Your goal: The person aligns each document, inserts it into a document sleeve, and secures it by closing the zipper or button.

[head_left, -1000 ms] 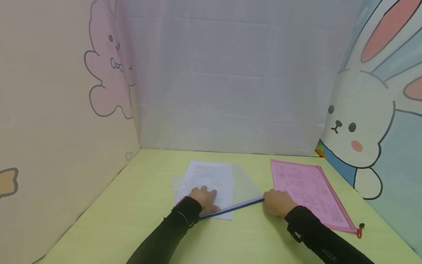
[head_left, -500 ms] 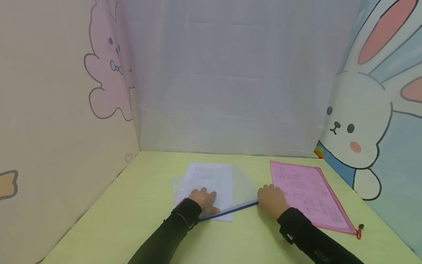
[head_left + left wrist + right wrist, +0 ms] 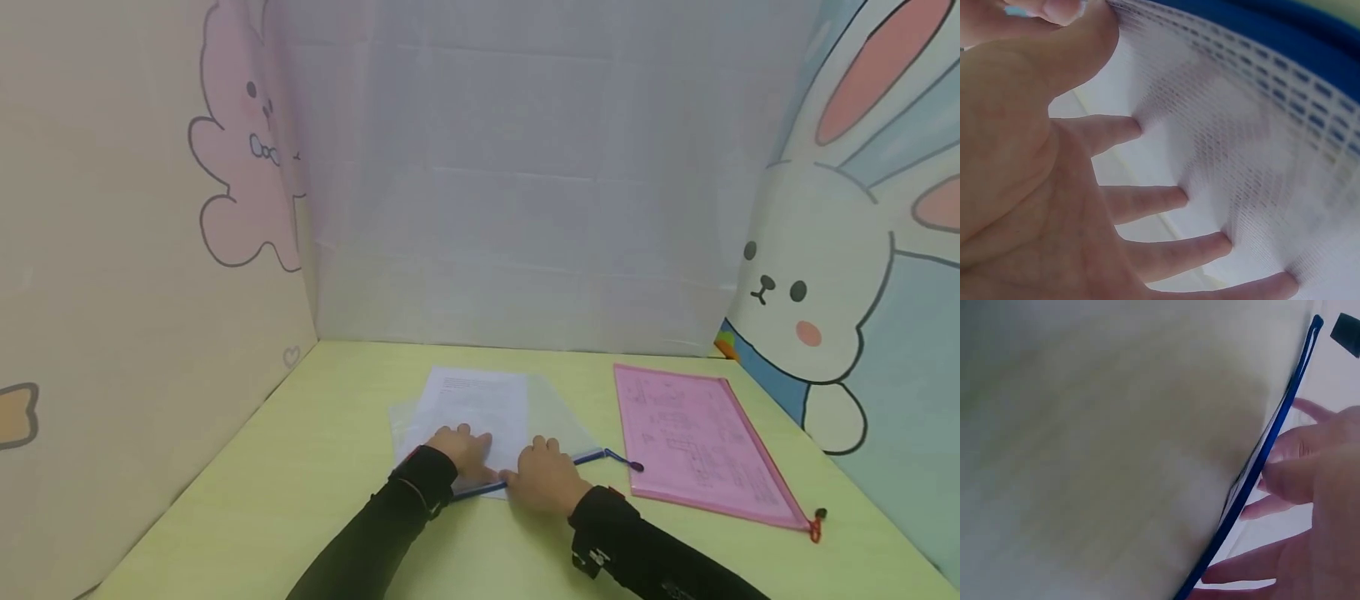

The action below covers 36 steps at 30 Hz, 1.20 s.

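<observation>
A clear mesh zipper pouch (image 3: pixel 562 425) with a blue zipper edge (image 3: pixel 480 490) lies at an angle on the table, together with a white printed sheet (image 3: pixel 480 392). Part of the sheet shows past the blue edge; whether it lies inside the pouch I cannot tell. My left hand (image 3: pixel 463 454) presses spread, straight fingertips (image 3: pixel 1169 197) onto the mesh, its thumb at the edge. Midway along that edge, my right hand (image 3: pixel 546 477) pinches the zipper with thumb and finger; any slider is hidden. A blue cord (image 3: pixel 617 455) with a dark bead hangs off the right end.
A pink mesh pouch (image 3: pixel 690 425) holding a printed sheet lies at the right, a red cord (image 3: pixel 815 527) at its near corner. The pale yellow table (image 3: pixel 262 483) meets a left wall (image 3: pixel 135 317) and a white sheet (image 3: pixel 480 267) at the back.
My right hand has slid left along the zipper edge, from its right end to beside the left hand. The blue cord's bead now shows. My left hand stays in place.
</observation>
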Each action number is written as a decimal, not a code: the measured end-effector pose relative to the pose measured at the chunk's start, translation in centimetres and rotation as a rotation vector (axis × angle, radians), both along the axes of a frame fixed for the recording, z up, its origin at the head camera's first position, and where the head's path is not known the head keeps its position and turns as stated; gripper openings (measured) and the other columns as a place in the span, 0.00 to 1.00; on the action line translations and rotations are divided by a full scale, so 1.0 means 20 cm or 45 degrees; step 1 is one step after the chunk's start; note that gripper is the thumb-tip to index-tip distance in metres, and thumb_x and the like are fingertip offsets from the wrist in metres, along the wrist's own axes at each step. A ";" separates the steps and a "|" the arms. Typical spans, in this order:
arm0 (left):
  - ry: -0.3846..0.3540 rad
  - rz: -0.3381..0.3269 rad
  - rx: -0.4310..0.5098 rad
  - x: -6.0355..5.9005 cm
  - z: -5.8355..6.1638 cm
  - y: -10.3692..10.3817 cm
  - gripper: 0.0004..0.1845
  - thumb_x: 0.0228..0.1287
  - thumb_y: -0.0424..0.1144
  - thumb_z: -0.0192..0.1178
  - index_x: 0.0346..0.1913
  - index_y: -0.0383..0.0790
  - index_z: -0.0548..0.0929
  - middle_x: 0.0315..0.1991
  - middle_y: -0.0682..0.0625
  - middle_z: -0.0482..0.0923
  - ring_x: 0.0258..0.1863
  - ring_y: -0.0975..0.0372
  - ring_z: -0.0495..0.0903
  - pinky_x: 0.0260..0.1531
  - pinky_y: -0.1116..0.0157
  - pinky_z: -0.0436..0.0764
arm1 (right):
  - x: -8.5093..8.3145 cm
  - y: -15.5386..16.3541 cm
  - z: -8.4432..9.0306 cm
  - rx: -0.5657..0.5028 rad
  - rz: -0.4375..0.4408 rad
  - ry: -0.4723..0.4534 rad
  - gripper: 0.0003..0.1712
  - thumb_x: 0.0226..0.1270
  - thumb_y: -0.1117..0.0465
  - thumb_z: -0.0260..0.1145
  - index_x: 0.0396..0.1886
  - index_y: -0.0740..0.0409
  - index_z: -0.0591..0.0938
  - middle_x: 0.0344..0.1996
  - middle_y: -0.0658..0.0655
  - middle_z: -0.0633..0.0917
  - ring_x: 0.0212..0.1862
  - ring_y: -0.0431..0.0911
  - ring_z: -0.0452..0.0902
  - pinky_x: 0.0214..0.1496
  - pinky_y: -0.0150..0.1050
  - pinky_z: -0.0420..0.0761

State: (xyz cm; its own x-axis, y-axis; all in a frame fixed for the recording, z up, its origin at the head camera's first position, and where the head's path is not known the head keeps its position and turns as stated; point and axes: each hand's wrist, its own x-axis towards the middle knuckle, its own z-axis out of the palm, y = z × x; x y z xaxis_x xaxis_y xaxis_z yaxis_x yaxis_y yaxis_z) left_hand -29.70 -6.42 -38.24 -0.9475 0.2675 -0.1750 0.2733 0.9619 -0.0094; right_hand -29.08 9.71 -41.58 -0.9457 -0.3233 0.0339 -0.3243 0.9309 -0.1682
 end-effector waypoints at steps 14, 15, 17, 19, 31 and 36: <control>-0.121 0.011 0.050 -0.12 0.01 -0.13 0.20 0.53 0.54 0.76 0.40 0.44 0.84 0.38 0.53 0.80 0.39 0.57 0.79 0.45 0.55 0.81 | 0.02 -0.06 0.03 0.009 -0.109 -0.143 0.45 0.65 0.30 0.64 0.44 0.73 0.83 0.40 0.69 0.77 0.44 0.61 0.76 0.45 0.59 0.80; -0.133 0.005 0.055 -0.14 0.01 -0.15 0.22 0.52 0.55 0.76 0.42 0.46 0.83 0.40 0.52 0.81 0.42 0.56 0.79 0.46 0.54 0.81 | 0.01 -0.05 0.03 -0.009 -0.112 -0.137 0.45 0.63 0.29 0.65 0.44 0.73 0.82 0.38 0.68 0.77 0.43 0.61 0.76 0.45 0.60 0.80; -0.141 0.012 0.084 -0.16 0.01 -0.18 0.27 0.50 0.56 0.78 0.49 0.46 0.82 0.47 0.50 0.81 0.49 0.53 0.80 0.49 0.51 0.80 | 0.00 -0.03 0.03 -0.021 -0.109 -0.144 0.45 0.61 0.29 0.67 0.44 0.72 0.82 0.37 0.67 0.76 0.41 0.59 0.75 0.44 0.60 0.80; -0.143 0.033 0.115 -0.17 0.01 -0.22 0.33 0.50 0.57 0.77 0.57 0.47 0.80 0.55 0.48 0.80 0.55 0.50 0.79 0.52 0.48 0.79 | -0.01 0.00 0.03 -0.010 -0.089 -0.161 0.45 0.59 0.29 0.68 0.44 0.72 0.82 0.38 0.66 0.76 0.41 0.58 0.74 0.46 0.59 0.79; -0.239 -0.104 0.296 -0.17 -0.05 -0.26 0.47 0.48 0.51 0.79 0.73 0.50 0.72 0.76 0.44 0.63 0.76 0.51 0.59 0.70 0.44 0.63 | -0.18 0.22 0.08 0.191 0.142 -0.242 0.29 0.56 0.42 0.77 0.36 0.65 0.81 0.33 0.58 0.76 0.39 0.52 0.70 0.50 0.51 0.75; -0.191 -0.061 0.274 -0.12 -0.05 -0.19 0.47 0.48 0.57 0.78 0.72 0.48 0.74 0.73 0.43 0.67 0.73 0.49 0.65 0.66 0.45 0.69 | -0.22 0.28 0.07 0.078 0.200 -0.221 0.19 0.63 0.55 0.75 0.40 0.66 0.81 0.34 0.56 0.75 0.39 0.50 0.69 0.49 0.50 0.75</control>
State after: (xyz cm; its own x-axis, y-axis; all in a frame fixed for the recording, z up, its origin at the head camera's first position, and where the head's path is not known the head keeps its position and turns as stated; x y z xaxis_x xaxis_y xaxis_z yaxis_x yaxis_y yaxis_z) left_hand -32.15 -10.16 -39.20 -0.9005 0.3579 -0.2470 0.3016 0.9232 0.2382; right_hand -33.54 15.31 -40.25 -0.8735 -0.4635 -0.1489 -0.4372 0.8814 -0.1789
